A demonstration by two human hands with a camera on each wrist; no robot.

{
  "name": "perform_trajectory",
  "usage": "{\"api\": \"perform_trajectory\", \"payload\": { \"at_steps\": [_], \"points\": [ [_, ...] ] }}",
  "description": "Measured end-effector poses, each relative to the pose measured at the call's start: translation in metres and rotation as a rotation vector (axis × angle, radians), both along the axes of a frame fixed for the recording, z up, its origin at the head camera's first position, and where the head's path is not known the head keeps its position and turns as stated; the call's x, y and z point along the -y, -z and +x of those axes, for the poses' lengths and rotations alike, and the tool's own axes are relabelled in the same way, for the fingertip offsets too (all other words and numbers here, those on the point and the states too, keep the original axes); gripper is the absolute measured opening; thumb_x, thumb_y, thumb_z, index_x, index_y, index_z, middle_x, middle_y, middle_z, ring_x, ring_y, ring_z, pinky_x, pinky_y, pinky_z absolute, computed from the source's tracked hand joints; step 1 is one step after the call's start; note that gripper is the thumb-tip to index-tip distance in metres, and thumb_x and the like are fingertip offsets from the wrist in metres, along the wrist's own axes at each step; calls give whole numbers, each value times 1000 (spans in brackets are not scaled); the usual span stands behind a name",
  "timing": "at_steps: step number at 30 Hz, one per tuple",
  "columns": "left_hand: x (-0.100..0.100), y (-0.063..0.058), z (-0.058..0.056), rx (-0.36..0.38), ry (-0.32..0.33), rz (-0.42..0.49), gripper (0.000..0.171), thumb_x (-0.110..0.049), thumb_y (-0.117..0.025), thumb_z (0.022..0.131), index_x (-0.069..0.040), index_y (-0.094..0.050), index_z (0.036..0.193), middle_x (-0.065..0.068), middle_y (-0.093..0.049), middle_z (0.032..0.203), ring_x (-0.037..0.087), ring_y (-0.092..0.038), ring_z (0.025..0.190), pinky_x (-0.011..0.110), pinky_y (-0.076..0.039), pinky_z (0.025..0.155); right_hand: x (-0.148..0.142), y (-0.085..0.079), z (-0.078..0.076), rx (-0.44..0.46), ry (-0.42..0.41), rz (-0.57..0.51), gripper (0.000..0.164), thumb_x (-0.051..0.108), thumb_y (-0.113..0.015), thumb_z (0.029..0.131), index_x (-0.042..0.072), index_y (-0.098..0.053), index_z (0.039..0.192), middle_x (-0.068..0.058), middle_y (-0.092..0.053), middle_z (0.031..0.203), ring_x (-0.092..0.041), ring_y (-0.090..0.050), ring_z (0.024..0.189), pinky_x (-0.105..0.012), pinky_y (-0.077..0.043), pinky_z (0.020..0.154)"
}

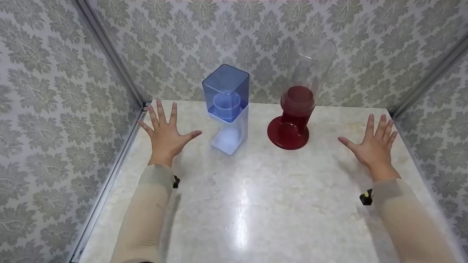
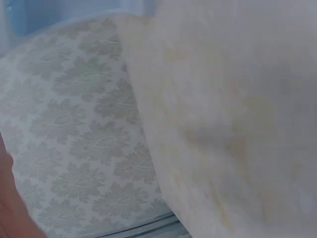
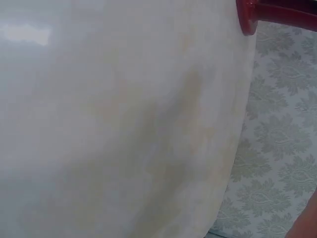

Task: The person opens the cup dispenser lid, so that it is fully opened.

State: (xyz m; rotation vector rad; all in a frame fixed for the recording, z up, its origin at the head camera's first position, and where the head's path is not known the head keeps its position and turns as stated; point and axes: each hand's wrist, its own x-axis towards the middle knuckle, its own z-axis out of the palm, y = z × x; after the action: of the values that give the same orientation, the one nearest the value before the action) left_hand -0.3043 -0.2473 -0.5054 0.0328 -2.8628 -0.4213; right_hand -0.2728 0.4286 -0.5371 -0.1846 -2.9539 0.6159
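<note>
In the head view a dispenser with a square see-through blue tank [image 1: 226,78] on a white base stands upright near the back of the table. To its right is a second dispenser, with a clear cylinder on a red stand [image 1: 290,133] with a round foot. My left hand [image 1: 165,138] is spread wide to the left of the blue dispenser, apart from it and holding nothing. Out to the right of the red one, my right hand [image 1: 376,149] is spread too, touching neither dispenser. Only small parts of both dispensers show in the wrist views.
The pale marbled table [image 1: 270,204] has a glossy top with a bright reflection. Patterned wall panels [image 1: 190,40] close in the back and both sides. A metal rail [image 1: 109,193] runs along the left edge.
</note>
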Motion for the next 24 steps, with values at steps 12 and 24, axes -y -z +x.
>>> {"api": "perform_trajectory", "payload": {
  "at_steps": [12,24],
  "points": [
    [-14,-24,3,-106,228,351,143,-95,-80,75,-31,-13,184,7,13,193,43,12,179,80,-1,139,43,-17,5,-238,-31,-201,147,67,-91,87,20,10,183,-13,13,192,-43,15,178,-77,-4,140],
    [-36,-38,2,-170,403,733,152,-99,-82,63,-26,-23,182,2,-2,193,28,2,180,71,-17,142,114,-19,2,-546,-168,-558,138,42,-99,84,12,-7,182,-9,-12,191,-28,-11,176,-52,-22,145]
  ]
}}
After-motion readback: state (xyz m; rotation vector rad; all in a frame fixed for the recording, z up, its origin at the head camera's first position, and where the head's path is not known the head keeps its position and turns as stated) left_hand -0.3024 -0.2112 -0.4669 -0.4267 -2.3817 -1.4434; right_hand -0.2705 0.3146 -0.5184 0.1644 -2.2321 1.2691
